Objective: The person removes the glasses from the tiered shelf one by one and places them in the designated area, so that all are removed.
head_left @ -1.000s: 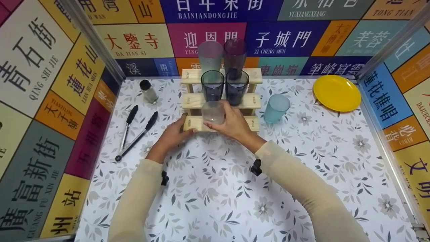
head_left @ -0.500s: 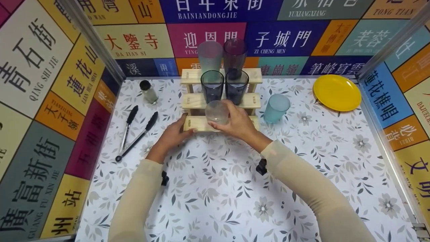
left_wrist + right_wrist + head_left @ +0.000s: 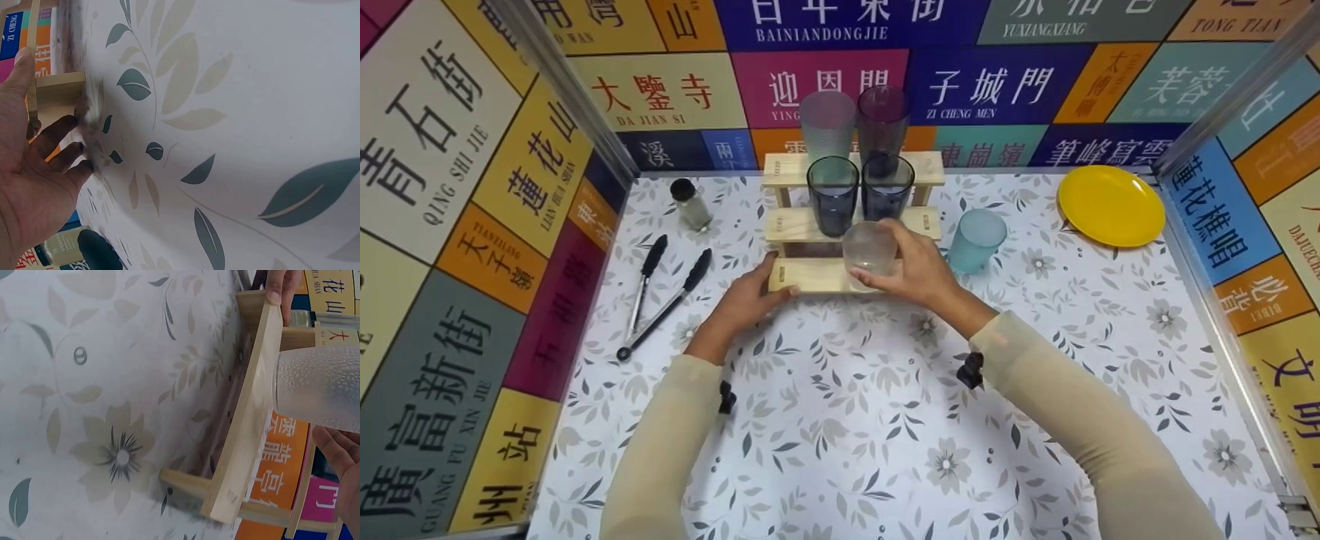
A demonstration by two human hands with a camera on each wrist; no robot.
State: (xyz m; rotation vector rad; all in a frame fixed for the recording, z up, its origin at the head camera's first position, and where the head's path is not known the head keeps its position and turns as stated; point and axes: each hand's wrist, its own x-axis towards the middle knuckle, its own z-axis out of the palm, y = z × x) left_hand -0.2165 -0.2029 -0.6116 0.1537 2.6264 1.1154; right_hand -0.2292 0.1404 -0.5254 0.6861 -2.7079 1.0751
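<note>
A three-step wooden rack (image 3: 817,274) stands at the middle back. My left hand (image 3: 746,301) grips the left end of its lowest step; in the left wrist view the thumb lies on one side of the board and the fingers on the other. My right hand (image 3: 919,264) holds a clear, pebble-textured cup (image 3: 318,385) upright at the right half of that step. The cup's base is at the board, and I cannot tell whether it bears on it. Two dark tumblers (image 3: 833,196) stand on the middle step, with a frosted tumbler (image 3: 826,124) and a purple tumbler (image 3: 883,118) on the top step.
To the right of the rack stands a light-blue frosted cup (image 3: 977,241), and a yellow plate (image 3: 1111,206) lies at the back right. On the left are black-tipped tongs (image 3: 660,300) and a small black-capped jar (image 3: 691,205). Printed panels (image 3: 825,75) wall the table in.
My right hand has moved right along the lowest step with the clear cup, from near its middle to its right half. The left hand stays on the rack's left end.
</note>
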